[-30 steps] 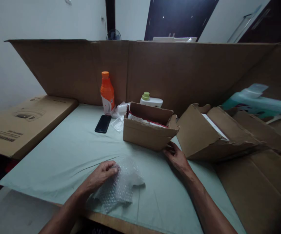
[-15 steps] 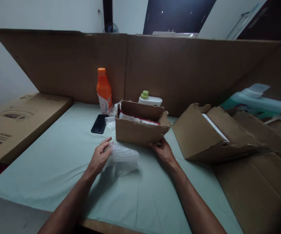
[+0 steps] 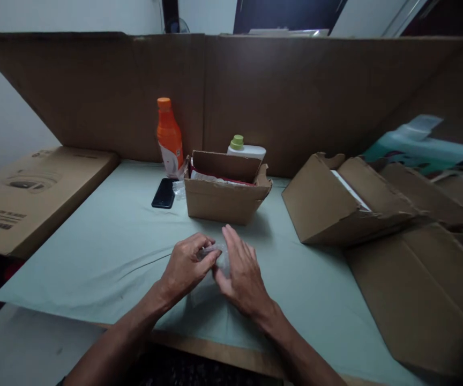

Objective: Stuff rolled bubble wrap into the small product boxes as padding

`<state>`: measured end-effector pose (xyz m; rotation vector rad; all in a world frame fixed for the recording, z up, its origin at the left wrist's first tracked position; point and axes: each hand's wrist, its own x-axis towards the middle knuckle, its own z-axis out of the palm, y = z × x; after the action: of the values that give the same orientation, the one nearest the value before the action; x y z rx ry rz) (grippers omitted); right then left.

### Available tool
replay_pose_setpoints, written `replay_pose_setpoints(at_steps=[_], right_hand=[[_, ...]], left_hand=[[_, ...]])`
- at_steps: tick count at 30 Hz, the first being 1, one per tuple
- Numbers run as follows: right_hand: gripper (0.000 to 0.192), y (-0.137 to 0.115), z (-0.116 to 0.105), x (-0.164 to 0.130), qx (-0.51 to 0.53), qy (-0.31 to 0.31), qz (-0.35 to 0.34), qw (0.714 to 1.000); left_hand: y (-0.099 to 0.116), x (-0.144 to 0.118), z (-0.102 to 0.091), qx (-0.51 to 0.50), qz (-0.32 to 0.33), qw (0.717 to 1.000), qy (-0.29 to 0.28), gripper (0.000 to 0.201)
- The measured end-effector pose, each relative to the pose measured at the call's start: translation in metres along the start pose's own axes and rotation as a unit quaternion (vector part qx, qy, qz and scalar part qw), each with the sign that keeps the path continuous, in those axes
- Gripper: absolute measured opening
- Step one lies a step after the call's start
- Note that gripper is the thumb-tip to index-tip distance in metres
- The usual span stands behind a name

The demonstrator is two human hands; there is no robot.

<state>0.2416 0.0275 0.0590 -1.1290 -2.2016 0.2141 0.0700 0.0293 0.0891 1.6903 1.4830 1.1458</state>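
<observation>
Now that the right hand [image 3: 243, 272] has left the cardboard box [image 3: 223, 202] just beyond it, the head view shows handling centred on the bubble wrap [image 3: 224, 261] between both hands, gripped by the left hand [image 3: 185, 264], the right loosely open.

I had the wrap [image 3: 224, 259] between my left fingers [image 3: 209, 261] and right fingers [image 3: 235, 246], above the near side of the worktop [image 3: 211, 349]. Beyond them stood the middle box [image 3: 221, 201], the rear bottle [image 3: 251, 150] behind it. Left of that box lay the phone [image 3: 163, 193], a plastic scrap [image 3: 179, 189] between the two, the left bottle [image 3: 170, 142] behind. The left box [image 3: 50, 187] lay far left. To the right sat the right box [image 3: 320, 206], the jug [image 3: 436, 147] behind and further right. The board [image 3: 315, 96] ran behind them.
</observation>
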Motion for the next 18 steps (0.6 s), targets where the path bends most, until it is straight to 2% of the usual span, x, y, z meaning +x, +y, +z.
replay_pose_setpoints(at_steps=[1,3,7,9,10,12,14,16,18], right_hand=[[0.067,0.006,0.0,0.002,-0.011,0.013,0.014,1.0],[0.047,0.023,-0.01,0.004,-0.023,0.017,0.044,0.999],[0.025,0.045,-0.047,-0.004,0.027,-0.092,0.112,0.989],[0.029,0.042,-0.061,-0.013,0.11,-0.138,0.141,0.974],[0.043,0.039,-0.064,-0.017,0.157,-0.149,0.145,0.965],[0.08,0.029,-0.058,-0.025,0.22,-0.156,0.135,0.953],[0.101,0.022,-0.039,-0.031,0.209,-0.142,0.123,0.96],[0.095,0.022,-0.017,-0.034,0.153,-0.105,0.137,0.973],[0.069,0.03,-0.005,-0.035,0.127,-0.072,0.181,0.973]], left_hand=[[0.004,-0.002,-0.005,0.022,0.015,1.0,-0.01,0.014],[0.01,-0.007,-0.02,0.036,-0.003,0.998,-0.044,0.017],[0.009,-0.01,-0.058,-0.076,-0.117,0.978,-0.152,0.026],[0.005,-0.008,-0.07,-0.122,-0.152,0.962,-0.19,0.028],[0.003,-0.006,-0.074,-0.13,-0.165,0.956,-0.206,0.029],[-0.001,-0.002,-0.075,-0.136,-0.186,0.944,-0.238,0.032],[-0.004,0.002,-0.073,-0.149,-0.198,0.933,-0.261,0.035],[-0.004,0.004,-0.073,-0.161,-0.208,0.926,-0.272,0.037],[-0.002,0.004,-0.079,-0.172,-0.223,0.92,-0.274,0.036]])
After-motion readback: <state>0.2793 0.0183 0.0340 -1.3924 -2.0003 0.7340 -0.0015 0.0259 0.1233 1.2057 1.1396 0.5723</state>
